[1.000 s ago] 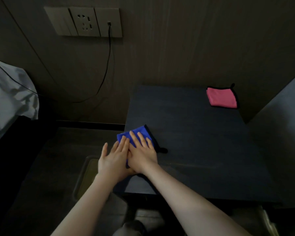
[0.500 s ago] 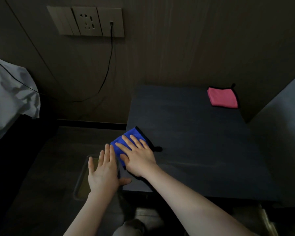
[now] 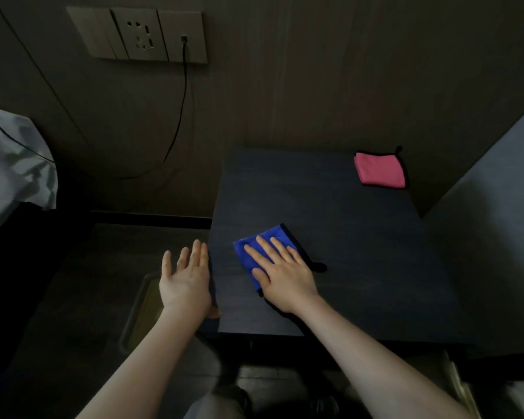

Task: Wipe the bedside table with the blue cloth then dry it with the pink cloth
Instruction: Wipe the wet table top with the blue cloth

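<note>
The dark bedside table [image 3: 345, 237] fills the middle right of the view. A folded blue cloth [image 3: 256, 249] lies on its front left part. My right hand [image 3: 280, 270] presses flat on the cloth with straight, spread fingers. My left hand [image 3: 185, 281] lies flat against the table's left edge with its fingers straight and its thumb hooked over the top, holding nothing. A folded pink cloth [image 3: 380, 170] sits at the table's far right corner, away from both hands.
A wall socket panel [image 3: 139, 34] with a black cable [image 3: 179, 122] plugged in is on the wall behind. White bedding [image 3: 12, 167] lies at the left. A bin rim [image 3: 139, 309] sits on the floor below my left hand. A grey wall [image 3: 496, 222] bounds the right.
My left hand has come off the blue cloth and moved left to the table's edge. My right hand has slid the cloth a little to the right, farther onto the table.
</note>
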